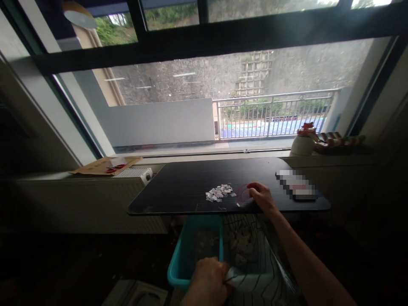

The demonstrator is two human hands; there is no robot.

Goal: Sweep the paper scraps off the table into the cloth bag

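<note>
My right hand (263, 196) is over the black tabletop (191, 174), its fingers closed on the edge of a pinkish, see-through round piece (242, 194). Whether this is a disc or a ring I cannot make out. Just left of it lies a small heap of white paper scraps (219, 192), with a stray scrap near the round piece. Below the table's front edge, my left hand (208, 276) is closed on the edge of a striped cloth or bag (251, 278). That hand overlaps the near rim of a teal tub (181, 263). Pale crumpled bits (241, 244) lie inside the striped bag.
A pixelated flat item (296, 185) lies at the table's right end. On the sill stand a white jug (302, 144) and a row of small items (339, 140). To the left, red scissors (115, 168) rest on brown paper (92, 166) above a radiator (137, 180).
</note>
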